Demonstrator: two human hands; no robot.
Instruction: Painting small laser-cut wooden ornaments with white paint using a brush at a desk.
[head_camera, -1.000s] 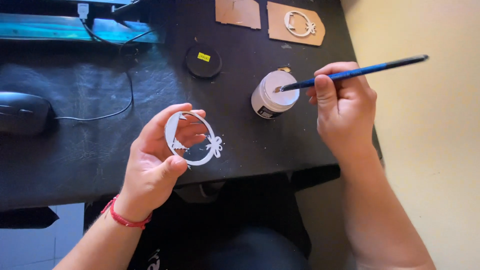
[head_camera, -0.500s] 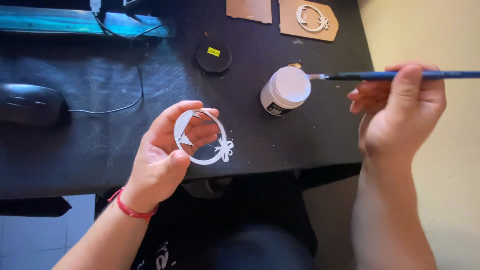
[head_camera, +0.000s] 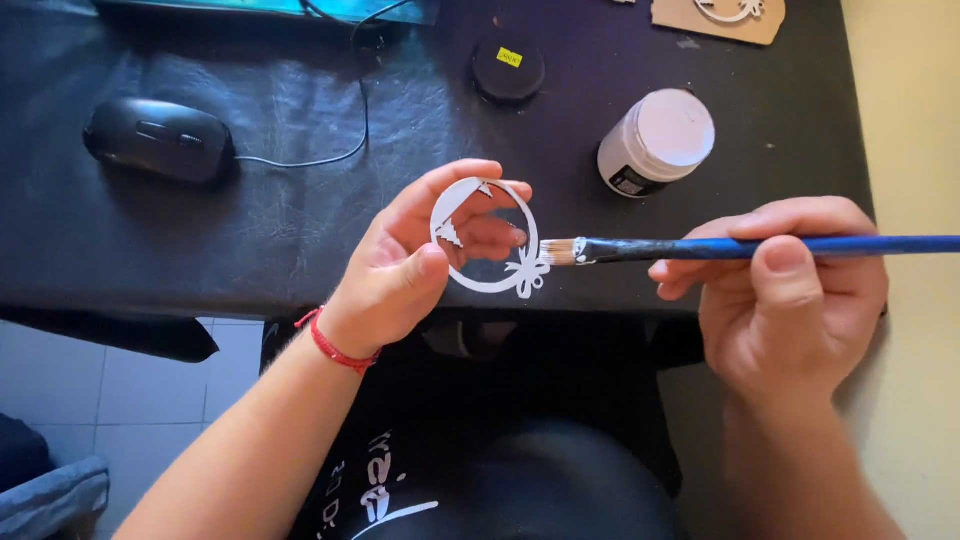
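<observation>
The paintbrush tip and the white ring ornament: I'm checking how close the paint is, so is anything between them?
Nothing. In the head view the paintbrush bristles reach the bow on the white ring ornament; whether they touch is unclear.

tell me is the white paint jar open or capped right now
Open. The paint jar stands upright with no lid on it, and a round black lid lies apart on the black table.

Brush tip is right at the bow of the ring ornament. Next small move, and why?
Probably ease the blue-handled paintbrush slightly leftward so its bristles stroke the bow on the white ring-shaped cutout ornament. The paint-loaded tip sits at the bow's edge, the left hand pinches the ring steady, and the right hand holds the brush level.
</observation>
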